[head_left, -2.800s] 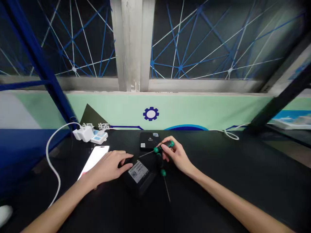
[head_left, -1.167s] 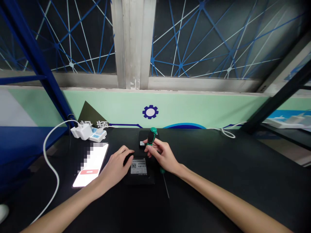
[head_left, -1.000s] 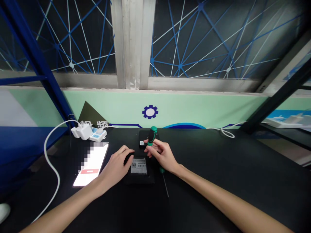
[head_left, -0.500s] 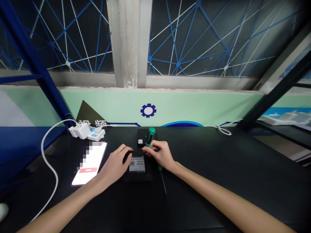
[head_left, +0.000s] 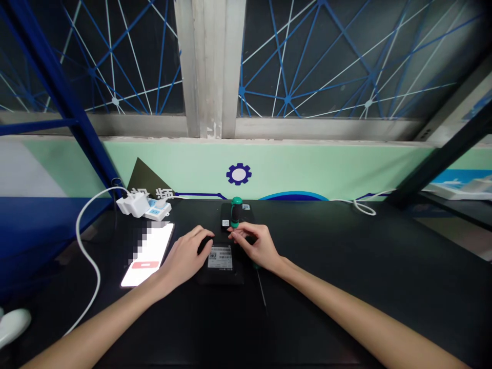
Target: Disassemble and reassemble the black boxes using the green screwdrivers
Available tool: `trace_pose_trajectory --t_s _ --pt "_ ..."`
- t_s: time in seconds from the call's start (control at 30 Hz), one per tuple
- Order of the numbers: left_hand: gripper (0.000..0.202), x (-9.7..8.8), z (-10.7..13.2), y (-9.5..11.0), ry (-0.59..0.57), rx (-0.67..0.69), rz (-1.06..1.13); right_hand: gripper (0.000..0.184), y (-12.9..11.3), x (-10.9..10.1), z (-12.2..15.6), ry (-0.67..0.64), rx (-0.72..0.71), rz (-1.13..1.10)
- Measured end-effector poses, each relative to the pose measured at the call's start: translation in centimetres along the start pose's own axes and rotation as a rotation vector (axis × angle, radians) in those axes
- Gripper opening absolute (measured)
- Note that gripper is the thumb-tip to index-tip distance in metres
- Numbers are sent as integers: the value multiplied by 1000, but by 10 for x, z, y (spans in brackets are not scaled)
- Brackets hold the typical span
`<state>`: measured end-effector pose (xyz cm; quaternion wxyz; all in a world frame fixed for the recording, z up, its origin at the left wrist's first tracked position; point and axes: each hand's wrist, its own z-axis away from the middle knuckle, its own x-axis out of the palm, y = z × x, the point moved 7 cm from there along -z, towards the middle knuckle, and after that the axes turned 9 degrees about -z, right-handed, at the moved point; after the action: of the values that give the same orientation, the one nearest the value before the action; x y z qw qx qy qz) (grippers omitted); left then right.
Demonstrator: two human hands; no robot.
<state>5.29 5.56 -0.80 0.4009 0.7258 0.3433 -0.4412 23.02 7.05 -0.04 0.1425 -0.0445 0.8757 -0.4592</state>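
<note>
My right hand [head_left: 258,245] is closed in a pinch low on an upright screwdriver [head_left: 236,212] with a green and black handle. Its tip is hidden by my fingers, above the far part of a flat black device [head_left: 225,277]. This device lies on the table and carries a white printed label [head_left: 220,258]. My left hand [head_left: 190,252] grips the device's left side, thumb by the label and fingers curled at the far edge. Under my right wrist lies a second screwdriver [head_left: 262,288], its thin shaft pointing towards me and its green handle mostly covered.
Behind the hands rests another black box [head_left: 226,223] with a small white sticker. A lit phone [head_left: 154,256] lies left of my left hand. Further back are a power strip [head_left: 158,209] with plugs and a white cable [head_left: 82,248]. A white object [head_left: 15,325] sits at the left edge.
The upright screwdriver's handle has turned and leans slightly further left, now showing its black side. The whole view has shifted a little; both hands keep nearly the same places.
</note>
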Motion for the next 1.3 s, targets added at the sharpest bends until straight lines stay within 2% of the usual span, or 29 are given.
trace_pose_trajectory --t_s 0.3,0.47,0.73,1.03,1.3 --pt "28 -2 1 -3 -33 10 -24 29 13 -5 1 36 57 16" --pt "27 -3 1 -4 -33 14 -13 30 9 -5 -1 55 47 32" --pt "28 -4 1 -4 -46 12 -4 22 0 -1 2 -35 2 35" --pt "28 -3 1 -3 -61 8 -37 27 15 -5 1 35 66 1" --pt "30 -5 2 -2 -67 20 -55 23 -3 -3 0 5 -4 47"
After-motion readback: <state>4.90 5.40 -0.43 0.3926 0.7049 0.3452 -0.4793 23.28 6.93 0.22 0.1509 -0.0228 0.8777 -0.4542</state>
